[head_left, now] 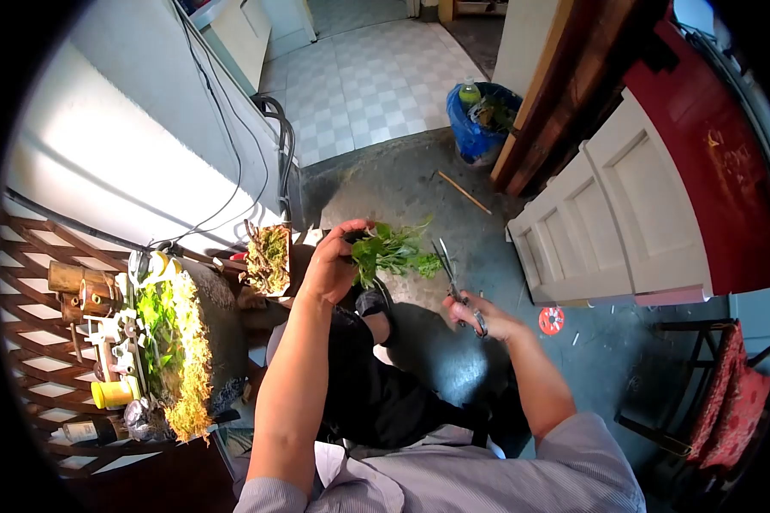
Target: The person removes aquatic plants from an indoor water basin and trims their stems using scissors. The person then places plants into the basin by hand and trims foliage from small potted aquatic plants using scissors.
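Observation:
My left hand point(332, 267) is closed on a leafy green plant point(389, 250), whose leaves spread out to the right of the fingers. My right hand point(479, 315) grips the handles of a pair of scissors point(453, 278). The scissor blades point up, parted, just right of the plant's finer leaves, and whether they touch a leaf is not clear. Part of the plant's base is hidden by my left hand.
At the left, a mossy planter point(180, 350) stands by a wooden lattice, with a small moss pot point(269, 261) nearer. A blue-lined bin point(470, 137), a stick point(464, 192), white drawers point(607, 205) and a chair with red cloth point(729, 398) are around.

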`<state>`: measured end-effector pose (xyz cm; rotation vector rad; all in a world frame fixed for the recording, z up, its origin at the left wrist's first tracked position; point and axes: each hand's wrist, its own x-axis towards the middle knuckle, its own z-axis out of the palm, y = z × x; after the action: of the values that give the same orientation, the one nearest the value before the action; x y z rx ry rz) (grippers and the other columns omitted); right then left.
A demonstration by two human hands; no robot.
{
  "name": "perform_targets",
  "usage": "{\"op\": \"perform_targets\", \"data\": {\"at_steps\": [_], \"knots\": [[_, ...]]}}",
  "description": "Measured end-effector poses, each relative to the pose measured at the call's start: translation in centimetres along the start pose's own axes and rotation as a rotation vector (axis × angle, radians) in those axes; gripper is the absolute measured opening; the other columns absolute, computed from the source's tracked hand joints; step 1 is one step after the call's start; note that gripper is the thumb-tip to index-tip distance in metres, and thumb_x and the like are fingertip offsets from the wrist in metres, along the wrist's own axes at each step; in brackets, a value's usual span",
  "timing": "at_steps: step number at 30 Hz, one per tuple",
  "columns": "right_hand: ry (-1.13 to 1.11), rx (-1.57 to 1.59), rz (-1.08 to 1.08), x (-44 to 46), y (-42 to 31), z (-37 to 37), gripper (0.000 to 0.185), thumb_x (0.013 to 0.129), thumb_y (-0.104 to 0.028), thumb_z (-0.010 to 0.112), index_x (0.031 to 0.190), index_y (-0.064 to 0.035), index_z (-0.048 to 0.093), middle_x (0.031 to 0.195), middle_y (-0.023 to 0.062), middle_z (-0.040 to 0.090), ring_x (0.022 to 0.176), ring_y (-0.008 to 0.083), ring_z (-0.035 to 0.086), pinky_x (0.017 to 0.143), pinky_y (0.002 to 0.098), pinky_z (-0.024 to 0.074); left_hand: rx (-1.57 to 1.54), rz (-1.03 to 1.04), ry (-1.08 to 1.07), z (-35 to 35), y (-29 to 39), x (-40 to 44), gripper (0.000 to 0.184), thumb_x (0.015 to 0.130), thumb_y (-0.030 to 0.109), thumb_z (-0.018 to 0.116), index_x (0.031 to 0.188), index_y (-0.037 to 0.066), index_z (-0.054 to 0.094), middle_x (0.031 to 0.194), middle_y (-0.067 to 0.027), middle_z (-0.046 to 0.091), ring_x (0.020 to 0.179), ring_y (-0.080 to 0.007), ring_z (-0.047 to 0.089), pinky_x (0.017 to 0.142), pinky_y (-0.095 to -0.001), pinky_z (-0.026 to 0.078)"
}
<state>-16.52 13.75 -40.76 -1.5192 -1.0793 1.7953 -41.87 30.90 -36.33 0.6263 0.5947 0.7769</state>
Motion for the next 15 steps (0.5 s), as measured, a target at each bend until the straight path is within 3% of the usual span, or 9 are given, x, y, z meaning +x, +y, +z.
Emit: {"op": "perform_targets", "data": {"at_steps": [1,5,10,15], "knots": [[-0.008,0.004,-0.014,-0.1,0.0,0.3,0.062,0.085,-0.056,0.057,0.121,-0.0059,0.05,0.095,0.0024,0.056,0.078,0.0106,0.052,0.066,0.025,0.042,0.003,-0.001,-0.003,-0.2,0.0,0.0,0.043,0.072,0.001,0.042,0.114,-0.001,0.053,0.118,-0.014,0.054,0.106,-0.0266,0.054,0.094,-0.037,0.044],[-0.084,-0.057,-0.018,0.7,-0.1,0.5,0.065,0.086,-0.055,0.057,0.125,-0.0043,0.047,0.1,0.0043,0.055,0.081,0.011,0.051,0.067,0.0251,0.0419,0.001,-0.031,-0.038,0.2,0.0,-0.1,0.044,0.071,0.002,0.042,0.113,0.0,0.053,0.116,-0.0139,0.055,0.105,-0.0265,0.055,0.092,-0.0365,0.045],[-0.081,-0.162,-0.215,2.5,-0.8,0.9,0.066,0.087,-0.053,0.057,0.125,-0.0005,0.046,0.109,0.01,0.055,0.097,0.0182,0.055,0.086,0.0299,0.0435,0.04,-0.097,-0.048,0.9,0.0,-0.3,0.043,0.071,0.003,0.042,0.113,0.0,0.054,0.114,-0.0132,0.056,0.102,-0.0261,0.056,0.091,-0.0364,0.046],[-0.006,-0.115,-0.22,3.4,-1.1,1.2,0.064,0.085,-0.051,0.062,0.119,0.0016,0.05,0.105,0.0111,0.058,0.1,0.0201,0.056,0.088,0.0317,0.0431,0.08,-0.193,-0.015,0.8,-0.1,-0.3,0.042,0.073,0.005,0.042,0.113,0.0,0.054,0.109,-0.0131,0.057,0.101,-0.0256,0.057,0.09,-0.0358,0.047]]}}
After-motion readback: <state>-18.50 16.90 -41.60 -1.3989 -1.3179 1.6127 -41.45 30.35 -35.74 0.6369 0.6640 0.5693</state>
